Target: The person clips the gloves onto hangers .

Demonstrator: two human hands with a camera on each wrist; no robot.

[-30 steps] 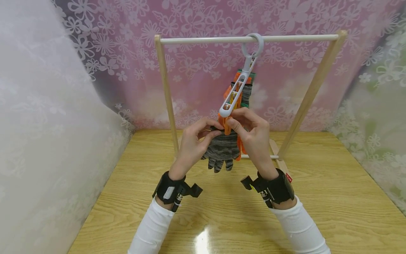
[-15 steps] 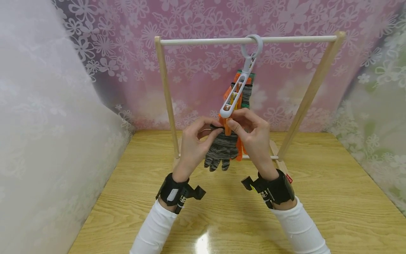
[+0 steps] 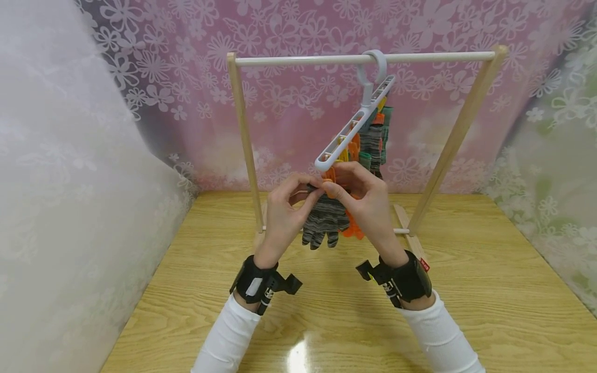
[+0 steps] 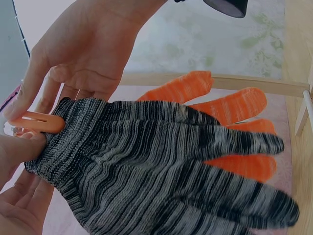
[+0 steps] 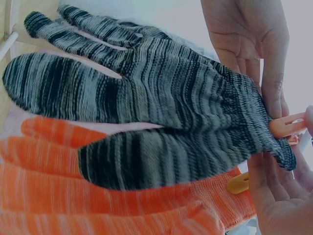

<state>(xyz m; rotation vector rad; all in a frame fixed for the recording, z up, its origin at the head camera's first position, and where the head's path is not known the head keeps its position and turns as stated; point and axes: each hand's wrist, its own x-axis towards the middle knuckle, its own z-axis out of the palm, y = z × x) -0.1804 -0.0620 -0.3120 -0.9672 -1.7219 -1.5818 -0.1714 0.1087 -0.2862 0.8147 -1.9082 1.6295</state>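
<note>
A grey-and-black striped knit glove [image 3: 326, 220] hangs fingers down below the near end of a white clip hanger [image 3: 342, 140]. My left hand [image 3: 289, 212] pinches its cuff between thumb and fingers. My right hand [image 3: 366, 204] pinches an orange clothes clip [image 3: 330, 175] on the hanger's end. In the left wrist view the tip of this clip [image 4: 46, 122] lies over the glove's cuff [image 4: 73, 127], and the right wrist view shows the clip [image 5: 288, 126] at the cuff's edge. Right behind hangs an orange glove [image 5: 98, 196] with a yellow clip [image 5: 238, 183] on its cuff.
The hanger's ring [image 3: 380, 65] loops over the white bar [image 3: 298, 60] of a wooden rack [image 3: 244, 124]. More gloves, striped [image 3: 370, 142] and green [image 3: 388, 124], hang toward the far end. The rack stands on a wood-grain table [image 3: 224, 228] before a flowered curtain.
The hanger has turned, its near end swinging left and its far end right, so the gloves behind show more. My right hand has shifted slightly left with the clip; my left keeps hold of the cuff.
</note>
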